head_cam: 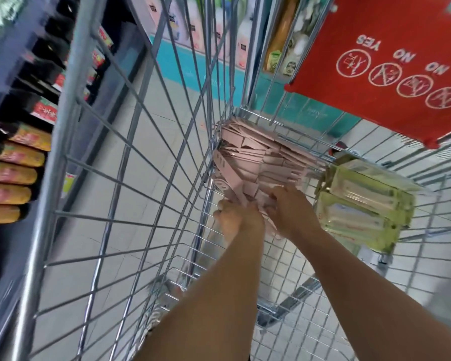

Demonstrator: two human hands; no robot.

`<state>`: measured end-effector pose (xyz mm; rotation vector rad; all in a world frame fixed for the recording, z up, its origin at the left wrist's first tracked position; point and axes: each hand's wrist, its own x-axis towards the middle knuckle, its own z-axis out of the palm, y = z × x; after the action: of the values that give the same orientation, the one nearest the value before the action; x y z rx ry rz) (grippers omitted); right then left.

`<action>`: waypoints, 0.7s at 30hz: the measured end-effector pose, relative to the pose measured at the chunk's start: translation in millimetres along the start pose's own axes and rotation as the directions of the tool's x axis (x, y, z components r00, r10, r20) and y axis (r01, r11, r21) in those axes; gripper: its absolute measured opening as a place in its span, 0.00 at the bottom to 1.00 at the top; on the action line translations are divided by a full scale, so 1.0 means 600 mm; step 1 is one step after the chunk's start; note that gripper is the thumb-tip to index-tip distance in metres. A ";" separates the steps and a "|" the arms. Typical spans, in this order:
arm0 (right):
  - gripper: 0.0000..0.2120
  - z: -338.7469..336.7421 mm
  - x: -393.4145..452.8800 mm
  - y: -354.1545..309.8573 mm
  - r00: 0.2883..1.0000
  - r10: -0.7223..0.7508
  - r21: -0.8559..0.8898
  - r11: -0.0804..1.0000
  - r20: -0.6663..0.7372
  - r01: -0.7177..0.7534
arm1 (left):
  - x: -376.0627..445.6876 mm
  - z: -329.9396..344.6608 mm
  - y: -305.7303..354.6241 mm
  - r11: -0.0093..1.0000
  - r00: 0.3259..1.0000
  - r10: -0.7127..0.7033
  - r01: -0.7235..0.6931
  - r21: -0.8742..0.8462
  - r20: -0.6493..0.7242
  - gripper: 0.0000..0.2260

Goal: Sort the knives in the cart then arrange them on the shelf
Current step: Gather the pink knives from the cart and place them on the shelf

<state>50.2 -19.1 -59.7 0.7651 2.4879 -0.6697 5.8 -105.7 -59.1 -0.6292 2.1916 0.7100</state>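
A heap of pink knife packs lies in the far left corner of the wire cart. Both my arms reach down into the cart. My left hand grips the near end of the pink packs against the cart's left wall. Just to its right, my right hand holds the same near bundle with its fingers curled over it. The packs under my hands are mostly hidden.
A green, clear-wrapped pack lies in the cart to the right of the pink heap. A red flap with NO and YES signs hangs at the cart's far right. Shelves of dark bottles stand close on the left.
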 end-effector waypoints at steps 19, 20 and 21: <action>0.11 -0.030 -0.088 -0.035 0.972 0.235 0.309 0.922 0.024 -0.231 | -0.082 -0.039 -0.055 0.926 0.924 0.369 -0.375 0.049 0.102 0.10; 0.12 -0.033 -0.102 -0.040 0.971 0.241 0.329 0.916 0.008 -0.230 | -0.091 -0.053 -0.055 0.912 0.913 0.394 -0.403 0.082 0.102 0.11; 0.12 -0.037 -0.116 -0.046 0.968 0.252 0.350 0.907 -0.006 -0.234 | -0.101 -0.066 -0.057 0.905 0.907 0.410 -0.418 0.083 0.094 0.12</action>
<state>79.6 -54.0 3.8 1.2130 2.2884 -1.0203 44.5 -143.2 0.2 -0.0748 2.2975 0.8150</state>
